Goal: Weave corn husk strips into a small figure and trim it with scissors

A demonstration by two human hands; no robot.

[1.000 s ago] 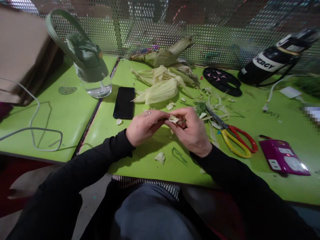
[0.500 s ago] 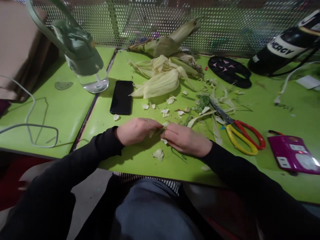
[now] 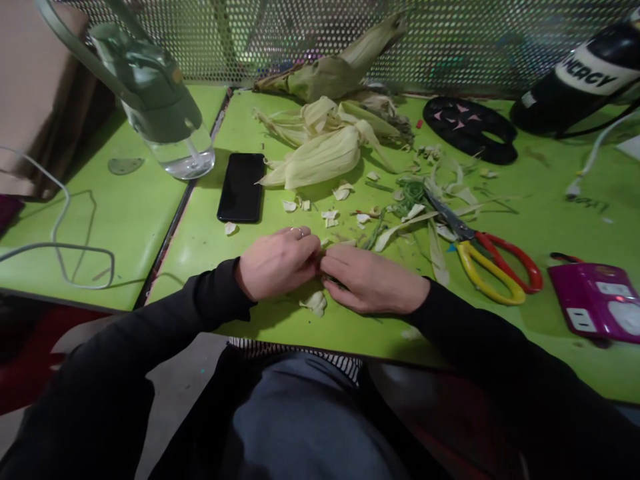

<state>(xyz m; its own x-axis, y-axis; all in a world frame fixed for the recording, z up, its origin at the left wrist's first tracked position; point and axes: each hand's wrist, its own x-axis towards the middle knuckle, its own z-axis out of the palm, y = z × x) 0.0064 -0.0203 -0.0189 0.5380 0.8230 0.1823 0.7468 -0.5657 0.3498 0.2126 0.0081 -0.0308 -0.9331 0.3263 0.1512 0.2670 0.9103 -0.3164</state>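
Fingers by pale scrap — clear liquid in green bottle.

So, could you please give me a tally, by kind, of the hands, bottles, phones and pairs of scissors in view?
Hands: 2 (left hand, right hand)
Bottles: 2 (green bottle, black bottle)
Phones: 1 (black phone)
Pairs of scissors: 1 (red-and-yellow scissors)
Total: 6
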